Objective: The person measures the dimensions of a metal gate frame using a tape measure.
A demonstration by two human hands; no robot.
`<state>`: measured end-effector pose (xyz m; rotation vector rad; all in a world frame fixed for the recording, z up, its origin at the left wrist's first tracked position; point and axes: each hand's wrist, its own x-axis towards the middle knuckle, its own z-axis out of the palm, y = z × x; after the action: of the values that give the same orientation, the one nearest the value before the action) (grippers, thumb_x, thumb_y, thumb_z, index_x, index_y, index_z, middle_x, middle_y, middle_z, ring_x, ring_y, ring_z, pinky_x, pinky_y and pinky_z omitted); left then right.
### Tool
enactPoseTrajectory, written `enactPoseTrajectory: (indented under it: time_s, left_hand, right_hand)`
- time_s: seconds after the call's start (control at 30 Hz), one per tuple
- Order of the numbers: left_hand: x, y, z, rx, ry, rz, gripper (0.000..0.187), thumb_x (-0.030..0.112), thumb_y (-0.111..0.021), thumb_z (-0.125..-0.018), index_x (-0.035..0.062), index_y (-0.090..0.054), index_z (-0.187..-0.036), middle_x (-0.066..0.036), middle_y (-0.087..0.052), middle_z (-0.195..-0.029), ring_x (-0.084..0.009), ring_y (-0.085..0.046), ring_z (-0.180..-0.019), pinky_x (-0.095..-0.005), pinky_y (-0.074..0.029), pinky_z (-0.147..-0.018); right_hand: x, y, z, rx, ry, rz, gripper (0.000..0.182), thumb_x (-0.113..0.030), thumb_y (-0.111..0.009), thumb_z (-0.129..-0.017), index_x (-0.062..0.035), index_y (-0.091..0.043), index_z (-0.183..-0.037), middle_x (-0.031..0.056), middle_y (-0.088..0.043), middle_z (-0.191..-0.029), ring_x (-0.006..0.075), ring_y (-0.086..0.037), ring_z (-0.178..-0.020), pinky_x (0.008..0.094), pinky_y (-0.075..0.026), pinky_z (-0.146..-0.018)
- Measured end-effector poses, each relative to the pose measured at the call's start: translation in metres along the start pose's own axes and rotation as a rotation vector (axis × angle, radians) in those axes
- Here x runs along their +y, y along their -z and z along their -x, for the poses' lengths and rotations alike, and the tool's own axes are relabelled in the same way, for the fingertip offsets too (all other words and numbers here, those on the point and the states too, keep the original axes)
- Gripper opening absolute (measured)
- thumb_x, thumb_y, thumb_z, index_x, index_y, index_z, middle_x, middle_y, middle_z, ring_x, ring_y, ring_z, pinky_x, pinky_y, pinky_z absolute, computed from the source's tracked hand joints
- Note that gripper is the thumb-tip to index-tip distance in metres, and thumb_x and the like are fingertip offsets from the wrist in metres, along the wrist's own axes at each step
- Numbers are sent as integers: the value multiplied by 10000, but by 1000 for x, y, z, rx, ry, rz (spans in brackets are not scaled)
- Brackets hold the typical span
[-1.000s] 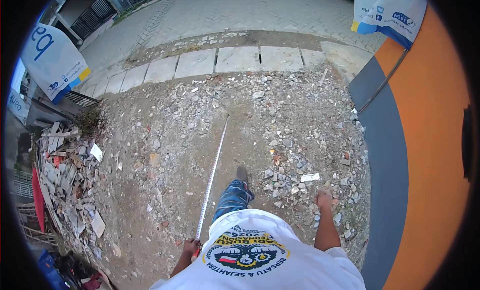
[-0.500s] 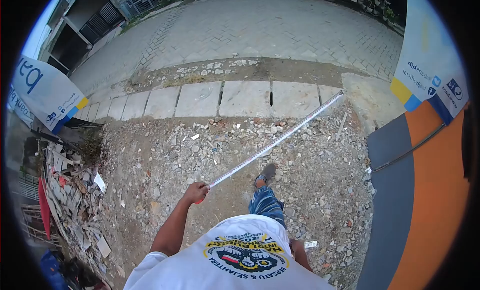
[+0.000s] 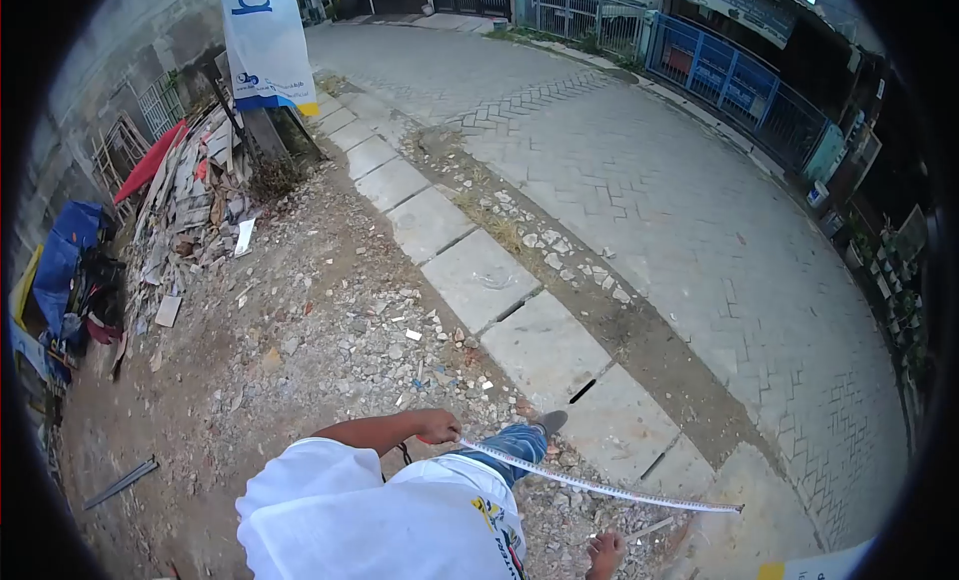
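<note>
The measuring tape (image 3: 599,489) has swung across pale concrete (image 3: 734,542), seemingly unsettled; left hand (image 3: 437,426) grips it, right hand's (image 3: 605,554) hold unclear.

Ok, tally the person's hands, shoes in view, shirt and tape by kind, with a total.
Hands: 2, left hand and right hand
Shoe: 1
Shirt: 1
Tape: 1
Total: 5

At lower centre, the left hand (image 3: 437,426) grips an extended tape measure (image 3: 604,488) pointing lower right. The right hand (image 3: 606,553) is near the bottom edge. Concrete slabs (image 3: 544,348) cross mid-frame diagonally.
</note>
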<state>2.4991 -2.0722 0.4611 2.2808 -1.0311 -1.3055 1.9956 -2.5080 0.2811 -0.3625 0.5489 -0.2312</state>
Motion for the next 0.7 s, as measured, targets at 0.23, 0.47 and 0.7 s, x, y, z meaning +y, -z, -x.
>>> enactPoseTrajectory:
  time_s: [0.23, 0.47, 0.7]
  left_hand:
    - [83, 48, -269, 161, 6, 194, 303, 339, -625, -913, 96, -749, -1044, -134, -738, -922, -296, -694, -893, -445, -516, -794]
    - [262, 83, -417, 437, 161, 319, 296, 310, -640, -859, 86, -754, -1016, -154, -734, -934, -341, -687, -900, -486, -513, -785]
    - [340, 15, -468, 578, 330, 535, 323, 330, -646, -845, 50, -751, -967, -186, -729, -913, -337, -692, -895, -489, -515, -782]
  right_hand:
    - [-331, -33, -286, -62, -171, 390, 754, -332, -684, -885, -220, -307, -1528, 203, -443, -1423, 382, -546, -1176, 496, -458, -960]
    - [-417, -240, -656, -486, -748, 882, 648, -311, -682, -902, -191, -346, -1444, 176, -469, -1282, 339, -548, -1049, 457, -458, -857]
    - [-455, -289, -777, -672, -936, 1195, 544, -290, -679, -920, -162, -386, -1360, 149, -494, -1140, 297, -549, -922, 417, -459, -754]
